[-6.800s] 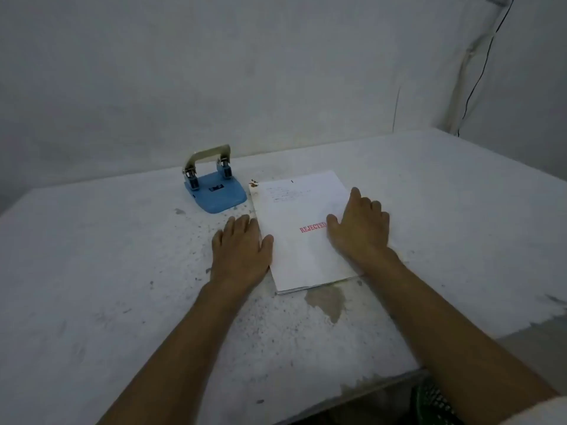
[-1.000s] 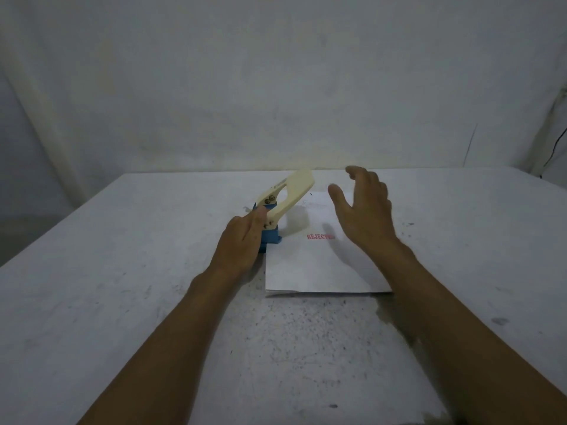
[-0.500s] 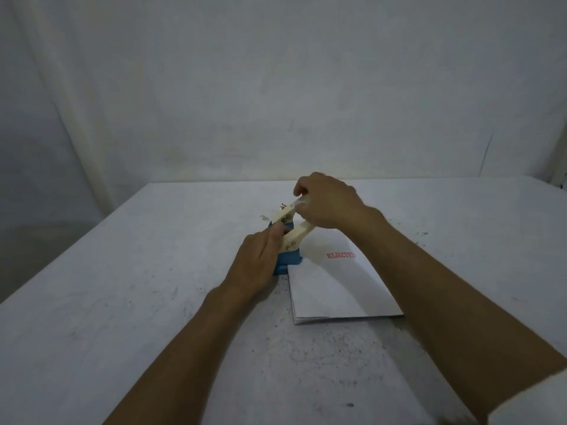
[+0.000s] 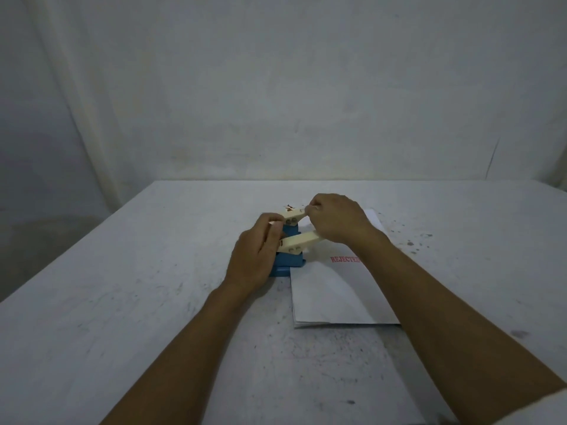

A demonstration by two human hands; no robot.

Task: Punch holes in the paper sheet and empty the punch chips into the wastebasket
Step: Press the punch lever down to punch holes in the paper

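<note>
The right hand (image 4: pixel 339 220) covers the hole punch (image 4: pixel 290 256) handle's end; the paper sheet (image 4: pixel 334 292)'s stamp is cut short by the forearm.

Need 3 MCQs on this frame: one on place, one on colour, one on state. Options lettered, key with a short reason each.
1. Where does the hole punch sit relative to the paper sheet?
A. at its left edge
B. on its right edge
C. far off, apart

2. What colour is the punch base?
A. red
B. blue
C. green

3. What is the right hand doing?
A. lying flat on the paper
B. hanging off the table
C. closed on the cream handle

Key: 1 A, the base meets the sheet's left side. 2 B, blue body shows below the handle. 3 C, its grip wraps the handle's end while the left hand steadies the punch.
</note>
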